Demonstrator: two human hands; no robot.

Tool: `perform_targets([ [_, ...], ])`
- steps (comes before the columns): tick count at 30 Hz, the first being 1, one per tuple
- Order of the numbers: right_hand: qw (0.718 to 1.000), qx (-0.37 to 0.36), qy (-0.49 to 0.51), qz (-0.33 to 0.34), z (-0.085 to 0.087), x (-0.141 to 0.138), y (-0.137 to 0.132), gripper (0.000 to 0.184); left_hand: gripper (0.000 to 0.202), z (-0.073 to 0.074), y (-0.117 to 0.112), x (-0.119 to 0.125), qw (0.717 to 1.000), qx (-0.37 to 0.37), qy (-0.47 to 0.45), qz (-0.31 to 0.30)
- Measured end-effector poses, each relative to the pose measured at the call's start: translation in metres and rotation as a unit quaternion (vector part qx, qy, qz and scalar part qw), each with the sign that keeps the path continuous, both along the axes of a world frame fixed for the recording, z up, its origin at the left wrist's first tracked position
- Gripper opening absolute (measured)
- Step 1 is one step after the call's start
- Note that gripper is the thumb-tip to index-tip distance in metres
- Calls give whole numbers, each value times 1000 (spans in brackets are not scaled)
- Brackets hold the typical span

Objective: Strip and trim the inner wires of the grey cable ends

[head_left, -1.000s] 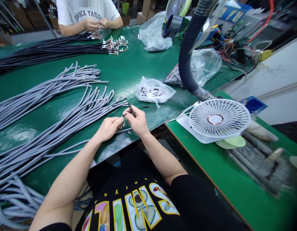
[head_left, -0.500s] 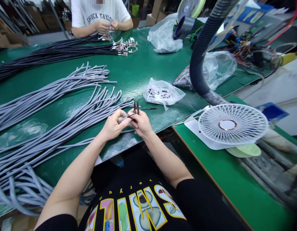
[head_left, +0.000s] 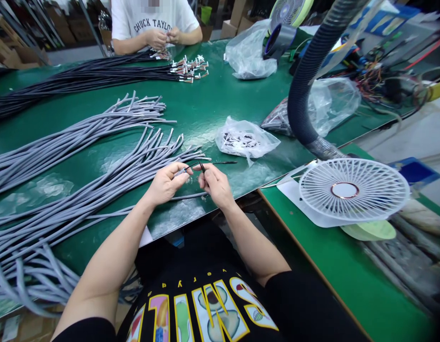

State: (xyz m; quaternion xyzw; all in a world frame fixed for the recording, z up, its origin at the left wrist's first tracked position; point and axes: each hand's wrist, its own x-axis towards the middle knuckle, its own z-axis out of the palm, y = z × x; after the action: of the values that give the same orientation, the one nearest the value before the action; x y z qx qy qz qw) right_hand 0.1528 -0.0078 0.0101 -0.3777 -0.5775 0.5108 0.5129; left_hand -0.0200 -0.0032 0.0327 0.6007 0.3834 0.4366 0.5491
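My left hand point(head_left: 166, 184) is closed, thumb and forefinger pinching the end of a grey cable point(head_left: 180, 172). A thin dark wire point(head_left: 191, 165) sticks out of that end toward the right. Just to the right, my right hand point(head_left: 215, 186) is closed around small dark snips point(head_left: 202, 167), whose blades point up and left at the wire. A gap separates the two hands. Behind the snips, a dark strand with a thicker black tip point(head_left: 230, 162) stretches right; where it begins is hidden.
Bundles of grey cables point(head_left: 99, 183) cover the left of the green table point(head_left: 205, 102). Black cables point(head_left: 99, 73) with connectors lie farther back, by a co-worker's hands point(head_left: 163, 38). A plastic bag of small dark pieces point(head_left: 246, 138), a black hose point(head_left: 300, 95) and a white fan point(head_left: 353, 190) stand right.
My right hand has drawn slightly away from my left, opening a gap. The snips have turned from upright toward the wire. The whole view has shifted slightly.
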Motion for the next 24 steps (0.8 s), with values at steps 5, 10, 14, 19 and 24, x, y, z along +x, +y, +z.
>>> perform_targets([
  [5,975,160,-151,-28,3,6,-9,36,32,0,-2,1,1000,16,12,-11],
  [10,955,218,-200,-23,8,5,-9,38,28,2,-2,3,996,56,66,-21],
  [14,954,218,-207,-14,9,4,-9,39,25,3,-2,4,987,108,116,-27],
  [19,957,207,-203,10,11,6,-8,39,25,1,-3,4,978,131,155,-37],
  [24,959,201,-193,55,16,11,-5,39,27,-2,-3,4,969,143,194,-48],
])
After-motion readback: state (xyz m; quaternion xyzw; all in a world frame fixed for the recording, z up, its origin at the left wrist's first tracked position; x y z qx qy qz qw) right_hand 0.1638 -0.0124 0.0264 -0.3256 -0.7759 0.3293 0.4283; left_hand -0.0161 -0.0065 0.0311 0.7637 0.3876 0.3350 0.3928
